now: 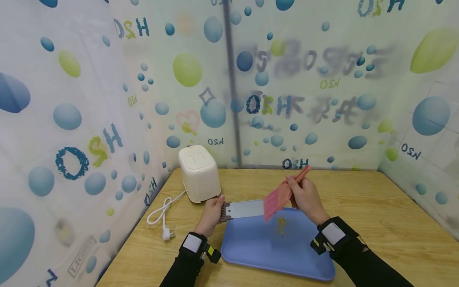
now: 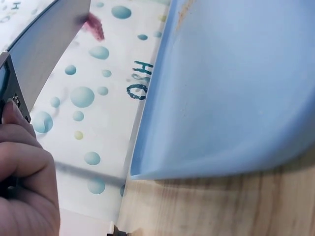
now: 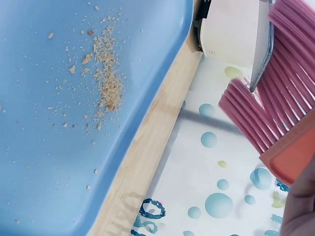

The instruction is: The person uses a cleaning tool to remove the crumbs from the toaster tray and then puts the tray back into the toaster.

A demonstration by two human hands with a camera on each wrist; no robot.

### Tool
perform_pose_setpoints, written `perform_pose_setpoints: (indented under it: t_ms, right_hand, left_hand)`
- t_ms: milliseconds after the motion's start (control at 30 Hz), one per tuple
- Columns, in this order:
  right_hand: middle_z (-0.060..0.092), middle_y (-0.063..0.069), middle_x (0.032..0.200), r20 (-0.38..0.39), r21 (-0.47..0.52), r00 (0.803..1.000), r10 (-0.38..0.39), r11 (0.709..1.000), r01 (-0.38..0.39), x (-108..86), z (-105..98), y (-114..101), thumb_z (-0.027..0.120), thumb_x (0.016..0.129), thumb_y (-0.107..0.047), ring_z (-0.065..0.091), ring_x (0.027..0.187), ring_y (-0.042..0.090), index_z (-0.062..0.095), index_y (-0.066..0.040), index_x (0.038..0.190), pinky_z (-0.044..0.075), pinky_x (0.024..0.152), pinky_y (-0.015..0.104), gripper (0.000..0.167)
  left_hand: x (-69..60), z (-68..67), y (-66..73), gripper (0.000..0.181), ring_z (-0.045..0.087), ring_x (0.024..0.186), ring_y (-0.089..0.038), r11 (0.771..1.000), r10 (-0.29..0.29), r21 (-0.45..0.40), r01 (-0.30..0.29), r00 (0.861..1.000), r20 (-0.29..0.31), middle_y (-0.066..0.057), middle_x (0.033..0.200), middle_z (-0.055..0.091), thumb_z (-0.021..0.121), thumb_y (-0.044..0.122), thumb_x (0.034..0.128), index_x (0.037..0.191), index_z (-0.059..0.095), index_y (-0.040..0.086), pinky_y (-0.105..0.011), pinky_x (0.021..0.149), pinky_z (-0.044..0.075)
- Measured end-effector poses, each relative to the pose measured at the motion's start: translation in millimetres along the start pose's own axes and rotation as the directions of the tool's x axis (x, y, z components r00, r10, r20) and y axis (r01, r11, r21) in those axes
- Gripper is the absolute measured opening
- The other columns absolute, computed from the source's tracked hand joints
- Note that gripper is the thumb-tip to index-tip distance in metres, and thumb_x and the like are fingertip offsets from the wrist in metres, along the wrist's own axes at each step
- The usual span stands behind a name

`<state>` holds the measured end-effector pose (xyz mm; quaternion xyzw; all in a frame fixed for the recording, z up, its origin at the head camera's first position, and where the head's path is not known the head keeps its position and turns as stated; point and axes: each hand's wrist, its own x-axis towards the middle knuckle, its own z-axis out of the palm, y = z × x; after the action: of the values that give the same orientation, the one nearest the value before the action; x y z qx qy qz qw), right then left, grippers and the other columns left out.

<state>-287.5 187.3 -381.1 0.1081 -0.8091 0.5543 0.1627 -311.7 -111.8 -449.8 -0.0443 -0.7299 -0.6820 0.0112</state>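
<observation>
My left hand (image 1: 210,216) grips the dark ribbed end of a flat metal crumb tray (image 1: 247,209), raised above the back left of a blue tray (image 1: 258,249). A pink pastry brush (image 1: 283,195) is in my right hand (image 1: 307,200), its handle pointing up and away. In the right wrist view the bristles (image 3: 290,64) spread on both sides of the crumb tray's edge and touch it. Below, a small heap of tan crumbs (image 3: 109,81) lies on the blue tray, with finer bits scattered round it. The left wrist view shows the left thumb pressed against the dark end.
A cream toaster (image 1: 199,173) stands at the back left of the wooden table (image 1: 376,223), close to the left hand. Its white cord (image 1: 164,209) and plug (image 1: 167,234) lie on the table beside it. Patterned curtains (image 1: 312,119) enclose the back and sides.
</observation>
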Motion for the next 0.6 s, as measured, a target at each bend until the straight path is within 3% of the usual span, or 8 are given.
perform_pose_setpoints:
  t_ms: [167,600]
  right_hand:
    - [0.049,0.008,0.057,-0.005,-0.029,1.000,0.005,1.000,-0.006,0.0,-2.6,1.1,0.053,0.107,-0.040,0.048,0.042,0.023,0.059,0.003,0.096,0.040,0.038,0.032,0.045]
    - [0.050,0.004,0.057,-0.070,-0.140,0.997,0.018,0.990,-0.028,-1.4,-4.8,2.5,0.062,0.101,-0.048,0.049,0.042,0.022,0.059,0.000,0.096,0.039,0.039,0.030,0.048]
  left_hand:
    - [1.0,-0.3,-0.4,0.041,0.056,0.052,-0.007,1.000,0.008,0.011,-0.008,1.000,-0.019,0.001,0.067,0.056,0.043,0.030,0.1112,0.095,0.061,-0.003,-0.021,0.044,0.042]
    - [5.2,-1.7,-6.2,0.041,0.059,0.054,-0.009,0.999,-0.027,0.021,0.027,1.000,-0.009,0.000,0.069,0.059,0.043,0.033,0.1112,0.097,0.062,-0.001,-0.023,0.047,0.045]
